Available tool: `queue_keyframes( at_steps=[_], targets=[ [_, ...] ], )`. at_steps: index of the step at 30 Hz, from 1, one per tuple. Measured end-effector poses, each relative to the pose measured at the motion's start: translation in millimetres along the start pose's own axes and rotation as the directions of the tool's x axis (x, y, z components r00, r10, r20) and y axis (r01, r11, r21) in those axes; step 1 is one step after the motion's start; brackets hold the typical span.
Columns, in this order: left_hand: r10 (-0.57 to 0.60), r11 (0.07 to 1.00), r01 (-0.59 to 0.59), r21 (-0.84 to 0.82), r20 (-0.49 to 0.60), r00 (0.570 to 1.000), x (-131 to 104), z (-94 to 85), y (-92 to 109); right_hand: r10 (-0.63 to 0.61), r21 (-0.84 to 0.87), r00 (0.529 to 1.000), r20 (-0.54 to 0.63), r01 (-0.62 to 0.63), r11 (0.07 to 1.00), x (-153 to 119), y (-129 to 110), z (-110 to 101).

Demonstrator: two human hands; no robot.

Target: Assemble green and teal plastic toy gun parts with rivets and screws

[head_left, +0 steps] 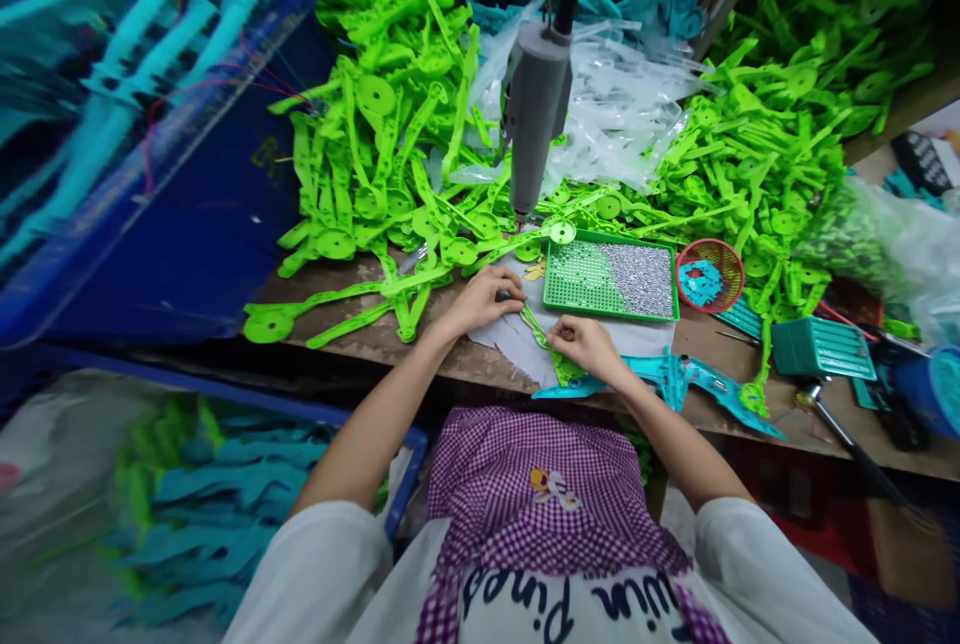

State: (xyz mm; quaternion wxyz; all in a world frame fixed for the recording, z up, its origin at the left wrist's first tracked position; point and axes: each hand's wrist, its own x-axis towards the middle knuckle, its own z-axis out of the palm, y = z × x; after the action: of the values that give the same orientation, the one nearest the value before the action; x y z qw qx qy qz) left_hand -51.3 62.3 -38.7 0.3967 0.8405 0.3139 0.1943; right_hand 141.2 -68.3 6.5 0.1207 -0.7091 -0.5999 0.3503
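Apron: purple-and-white checked fabric, in front of the tray on the person's side.
Teal frame (724, 390): long, glossy moulded plastic with ribs, on the bench (705, 339) nearer than the tray.
Right hand (586, 344): just below the tray's near edge, fingers curled and closed in a pinch on the lime piece.
Lime piece (533, 326): slim, ribbed plastic strip, below the tray's near left corner, running between the two hands.
Left hand (491, 299): left of the tray, half curled, fingertips at the strip's upper end; cannot tell whether they grip it.
Tray (577, 279): green perforated plastic rectangle; small shiny metal bits (641, 279) fill its right part.
Basket (742, 274): round orange mesh, just right of the tray, holding teal scraps.
Driver (536, 114): smooth grey cylinder, hanging upright beyond the tray's left end.
Lime heap (390, 114): tangled flat arms with round discs, left of and behind the tray.
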Motion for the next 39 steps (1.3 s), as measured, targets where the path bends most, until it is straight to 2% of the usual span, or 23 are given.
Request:
queue_keyframes(
  at_steps=[7, 16, 22, 28, 32, 39],
  targets=[
    [-0.005, 1.000, 0.006, -0.010, 0.040, 0.999, 3.9, -3.1, -1.8, -0.014, -0.065, 0.999, 0.040, 0.017, 0.998, -4.2, -6.1, -0.2],
    [-0.038, 0.998, 0.040, 0.054, -0.031, 0.999, -2.3, 5.3, 8.8, -0.036, -0.213, 0.999, 0.016, 0.038, 0.976, -4.5, -10.1, -3.6],
    [-0.026, 0.998, 0.026, 0.055, -0.010, 1.000, -0.3, 5.3, 4.9, -0.028, -0.308, 0.988, 0.153, 0.074, 0.948, 16.6, -19.2, -18.1],
    [-0.027, 0.998, 0.027, 0.049, 0.000, 1.000, 0.5, 7.1, 0.3, -0.005, -0.420, 0.940, 0.341, 0.157, 0.894, 38.8, -41.2, -28.4],
    [-0.031, 0.998, 0.030, 0.047, 0.007, 1.000, 0.4, 6.2, 1.4, -0.041, -0.430, 0.930, 0.365, 0.208, 0.879, 41.4, -41.6, -31.1],
    [-0.023, 0.999, 0.023, 0.040, 0.011, 1.000, 0.9, 5.5, 2.6, -0.020, -0.454, 0.933, 0.359, 0.194, 0.870, 40.5, -41.4, -29.5]
  ],
)
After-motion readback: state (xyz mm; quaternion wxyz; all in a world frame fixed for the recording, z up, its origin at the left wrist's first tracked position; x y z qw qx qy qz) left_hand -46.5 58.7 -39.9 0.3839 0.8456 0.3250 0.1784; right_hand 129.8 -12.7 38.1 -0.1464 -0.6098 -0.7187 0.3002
